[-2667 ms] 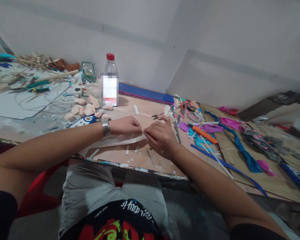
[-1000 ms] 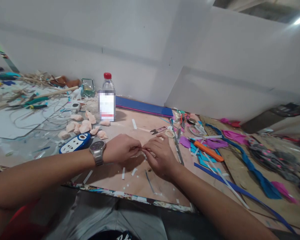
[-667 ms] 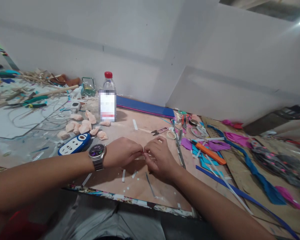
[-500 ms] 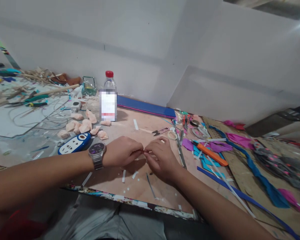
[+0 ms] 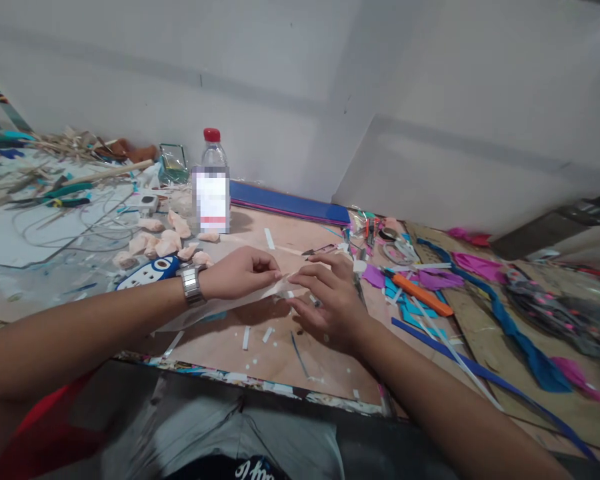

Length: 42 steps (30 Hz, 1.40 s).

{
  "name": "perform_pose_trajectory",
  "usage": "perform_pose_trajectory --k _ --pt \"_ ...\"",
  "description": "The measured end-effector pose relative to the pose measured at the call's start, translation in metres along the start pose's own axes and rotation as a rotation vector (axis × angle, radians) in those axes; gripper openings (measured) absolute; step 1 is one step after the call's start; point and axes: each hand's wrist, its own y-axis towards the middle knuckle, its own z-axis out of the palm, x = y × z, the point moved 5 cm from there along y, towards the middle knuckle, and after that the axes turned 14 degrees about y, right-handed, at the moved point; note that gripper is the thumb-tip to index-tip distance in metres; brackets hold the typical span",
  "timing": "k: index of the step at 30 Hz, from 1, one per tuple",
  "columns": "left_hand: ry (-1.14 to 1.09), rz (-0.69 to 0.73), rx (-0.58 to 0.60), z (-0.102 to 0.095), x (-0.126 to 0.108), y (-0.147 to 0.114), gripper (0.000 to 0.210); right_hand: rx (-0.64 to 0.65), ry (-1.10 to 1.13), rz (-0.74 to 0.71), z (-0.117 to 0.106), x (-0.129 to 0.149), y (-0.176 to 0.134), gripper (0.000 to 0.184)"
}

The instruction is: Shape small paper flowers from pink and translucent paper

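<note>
A thin translucent plastic sheet [image 5: 250, 295] stretches low over the table, below my left wrist and towards my right hand. My left hand [image 5: 245, 272], with a metal watch band at the wrist, pinches its upper edge between thumb and fingers. My right hand [image 5: 330, 297] has its fingers spread and slightly curled, thumb apart from the index finger. Its fingertips are at the sheet's right end, where a small whitish bit shows between the hands. Whether the sheet is a single layer or a bag I cannot tell.
Several pale pink crumpled pieces [image 5: 170, 241] lie by a blue-and-white power strip [image 5: 147, 273]. Behind stand a phone [image 5: 213, 200] and a red-capped bottle [image 5: 212, 136]. To the right are an orange cutter [image 5: 423, 293], coloured scraps and a blue strip [image 5: 520, 343]. Pliers [image 5: 70, 190] lie left.
The fingertips, earlier pressed together, have moved apart, and the right fingers have spread. The translucent sheet now shows under the left hand. The left wrist has turned, hiding the watch face.
</note>
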Motion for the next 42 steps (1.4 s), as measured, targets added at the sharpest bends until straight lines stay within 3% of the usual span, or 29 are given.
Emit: perform_pose_trajectory --k 4,11,20,26,30,35,38,42 --pt "-0.064 -0.005 0.030 0.003 -0.002 -0.001 0.032 0.035 0.046 0.023 0.011 -0.002 -0.001 0.021" --pt "-0.055 0.002 0.100 0.009 -0.002 -0.004 0.034 0.066 0.143 0.184 0.018 -0.013 -0.005 0.012" --pt "0.020 -0.010 0.055 0.008 0.004 -0.001 0.031 0.105 0.044 0.098 0.014 -0.005 0.000 0.009" --pt "-0.074 -0.112 0.063 0.003 0.010 0.001 0.032 0.102 -0.005 -0.013 0.005 0.003 0.000 0.007" --pt "-0.142 -0.172 0.061 0.001 0.011 0.000 0.031 0.089 0.005 -0.008 0.005 0.002 -0.001 0.006" --pt "-0.053 -0.074 0.038 0.002 0.005 0.000 0.034 0.072 0.000 0.037 0.014 -0.003 0.000 0.016" --pt "-0.001 -0.028 0.031 0.004 0.002 -0.001 0.035 0.105 0.009 0.048 0.017 -0.002 0.001 0.004" --pt "0.010 -0.078 0.039 0.005 0.004 -0.002 0.033 0.096 0.008 0.025 0.016 0.001 0.002 0.005"
